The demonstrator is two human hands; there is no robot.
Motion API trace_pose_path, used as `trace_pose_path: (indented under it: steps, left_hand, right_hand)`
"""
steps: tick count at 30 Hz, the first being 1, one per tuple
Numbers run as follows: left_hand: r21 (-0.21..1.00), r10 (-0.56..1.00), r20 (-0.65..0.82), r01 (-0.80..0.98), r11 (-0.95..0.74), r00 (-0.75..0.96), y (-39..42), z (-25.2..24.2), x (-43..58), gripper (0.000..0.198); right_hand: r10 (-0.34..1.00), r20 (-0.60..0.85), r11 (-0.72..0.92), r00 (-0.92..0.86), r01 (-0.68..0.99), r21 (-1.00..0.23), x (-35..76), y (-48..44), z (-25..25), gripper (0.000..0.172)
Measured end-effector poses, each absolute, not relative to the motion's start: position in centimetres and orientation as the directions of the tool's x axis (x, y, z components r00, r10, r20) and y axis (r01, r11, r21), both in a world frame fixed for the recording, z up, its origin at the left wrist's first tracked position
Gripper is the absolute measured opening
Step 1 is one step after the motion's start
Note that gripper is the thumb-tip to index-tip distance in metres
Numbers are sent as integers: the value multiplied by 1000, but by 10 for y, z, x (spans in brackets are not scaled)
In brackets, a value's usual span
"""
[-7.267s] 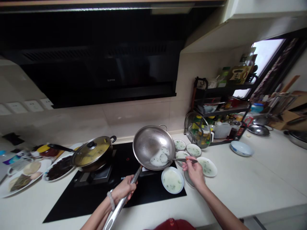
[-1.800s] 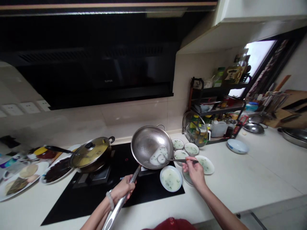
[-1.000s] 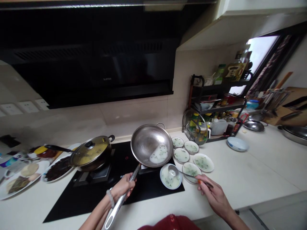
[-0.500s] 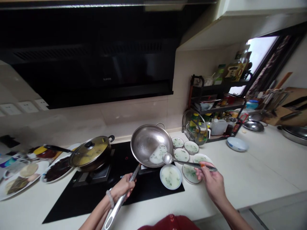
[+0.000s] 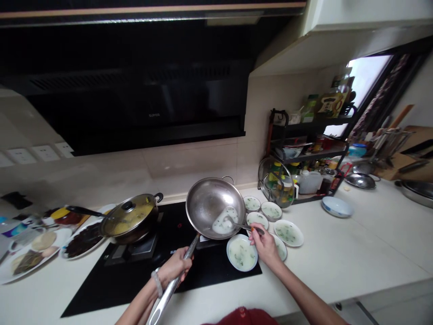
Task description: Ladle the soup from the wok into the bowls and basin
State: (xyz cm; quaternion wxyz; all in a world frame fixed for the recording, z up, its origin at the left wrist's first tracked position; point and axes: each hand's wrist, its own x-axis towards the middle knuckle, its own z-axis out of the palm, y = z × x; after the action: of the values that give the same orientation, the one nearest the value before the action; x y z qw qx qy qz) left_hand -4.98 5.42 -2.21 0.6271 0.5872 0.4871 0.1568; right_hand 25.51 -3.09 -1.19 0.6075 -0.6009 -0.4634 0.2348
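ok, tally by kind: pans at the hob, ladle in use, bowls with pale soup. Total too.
1 wok, handle in the left hand
1 lidded pan
1 ladle, in the right hand
6 soup bowls, one partly hidden by the right hand
Total: 9

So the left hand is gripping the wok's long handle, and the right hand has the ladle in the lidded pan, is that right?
Not quite: the head view shows the ladle in the wok, not in the lidded pan. The left hand does grip the wok's long handle, and the right hand does hold the ladle.
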Motion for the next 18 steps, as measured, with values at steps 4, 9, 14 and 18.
trace_pose_path:
  steps: [4, 9, 14, 18]
  left_hand:
    - [888, 769, -428, 381, 260, 474, 54, -22, -50, 22]
    - [885, 772, -430, 387, 259, 467, 54, -22, -50, 22]
    - [887, 773, -431, 376, 268, 466, 53, -20, -49, 23]
    - [887, 771, -434, 372, 274, 466, 52, -18, -48, 22]
  right_hand:
    - [781, 220, 185, 585, 120, -975, 259, -23, -21, 31]
    - [737, 101, 146, 668, -11, -989, 265, -22, -22, 36]
    - [730, 90, 160, 677, -42, -986, 264, -25, -14, 31]
    - [726, 73, 164, 683, -69, -984, 264, -26, -12, 29]
